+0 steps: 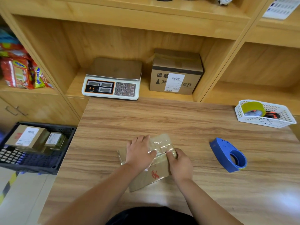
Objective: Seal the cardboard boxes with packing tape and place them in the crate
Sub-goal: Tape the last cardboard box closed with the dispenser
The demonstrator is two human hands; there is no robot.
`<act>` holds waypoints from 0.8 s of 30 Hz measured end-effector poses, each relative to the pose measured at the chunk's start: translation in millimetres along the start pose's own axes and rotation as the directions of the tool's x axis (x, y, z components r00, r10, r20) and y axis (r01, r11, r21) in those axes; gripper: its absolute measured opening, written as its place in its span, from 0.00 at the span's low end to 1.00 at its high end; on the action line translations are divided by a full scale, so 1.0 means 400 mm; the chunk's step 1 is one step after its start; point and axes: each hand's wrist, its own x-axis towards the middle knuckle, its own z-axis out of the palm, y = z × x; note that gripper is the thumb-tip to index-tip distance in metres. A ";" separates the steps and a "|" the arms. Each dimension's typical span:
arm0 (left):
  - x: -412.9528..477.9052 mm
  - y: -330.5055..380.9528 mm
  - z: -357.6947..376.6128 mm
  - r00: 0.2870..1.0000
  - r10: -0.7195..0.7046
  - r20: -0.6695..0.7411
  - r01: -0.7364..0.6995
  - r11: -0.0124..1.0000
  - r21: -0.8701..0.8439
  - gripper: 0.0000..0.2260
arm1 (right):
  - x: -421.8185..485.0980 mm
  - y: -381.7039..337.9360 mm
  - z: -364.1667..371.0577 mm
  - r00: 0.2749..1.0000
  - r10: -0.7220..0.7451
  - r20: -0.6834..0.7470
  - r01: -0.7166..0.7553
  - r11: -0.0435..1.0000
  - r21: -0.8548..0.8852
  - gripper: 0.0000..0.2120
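Evidently the sealing had reached the smoothing-down stage when I checked the feed. The cardboard box [155, 174] lay on the table [162, 116] directly under both hands, with glossy packing tape [162, 145] already across its top. The left hand [139, 151] lay over the box's left half, its fingers [141, 138] fairly straight and pressing down, thumb on the tape. The right hand [180, 163] gripped the box's right end, fingers curled at the edge and thumb pressing the tape. I judged this box nearly sealed but not yet crated.

Containers noted:
- **Dark crate [65, 153]:** It sat well left of the fingers and lower than the table. It held a larger labelled box [27, 137] and a smaller labelled box [54, 140] close beside it, and room remained.
- **White basket [276, 122]:** It sat far right and beyond the fingers. It held a yellow-green tape roll [252, 108] and what looked like an orange-and-black cutter [272, 114].

The blue tape dispenser [228, 155] lay on the table right of the fingers, apart from the box.

Outstanding: finish pressing the tape, then move this box to the crate. A bigger box [175, 73] sat on the shelf beyond the fingers, beside a scale [112, 82]. I could not tell whether it belonged to the job.
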 end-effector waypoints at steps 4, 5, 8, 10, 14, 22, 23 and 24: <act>-0.004 0.028 -0.053 0.975 -0.170 -0.142 0.134 0.963 -0.233 0.28 | 0.029 -0.062 -0.033 0.982 -0.177 -0.063 0.180 0.983 0.043 0.10; -0.005 0.039 -0.067 0.961 -0.222 -0.168 0.166 0.941 -0.294 0.27 | 0.037 -0.079 -0.043 0.970 -0.230 -0.082 0.235 0.971 0.052 0.09; -0.011 0.062 -0.098 0.915 -0.346 -0.210 0.220 0.860 -0.461 0.25 | 0.056 -0.119 -0.070 0.906 -0.404 -0.127 0.409 0.912 0.014 0.14; -0.020 0.068 -0.107 0.896 -0.390 -0.215 0.204 0.789 -0.579 0.22 | 0.061 -0.137 -0.082 0.849 -0.507 -0.147 0.508 0.860 -0.033 0.17; -0.063 0.056 -0.101 0.877 -0.444 -0.183 0.159 0.629 -0.761 0.16 | 0.038 -0.150 -0.085 0.611 -0.768 -0.192 0.720 0.640 -0.268 0.17; -0.123 -0.028 -0.127 0.902 -0.429 -0.040 0.135 0.369 -0.920 0.13 | -0.022 -0.154 -0.098 0.649 -0.761 -0.002 0.761 0.649 -0.003 0.16; -0.122 -0.038 -0.142 0.925 -0.379 -0.039 0.124 0.395 -0.910 0.16 | -0.020 -0.155 -0.104 0.681 -0.730 0.052 0.731 0.683 0.022 0.19; -0.116 -0.050 -0.158 0.950 -0.308 -0.042 0.114 0.472 -0.874 0.22 | -0.016 -0.155 -0.110 0.705 -0.700 0.110 0.703 0.711 0.017 0.23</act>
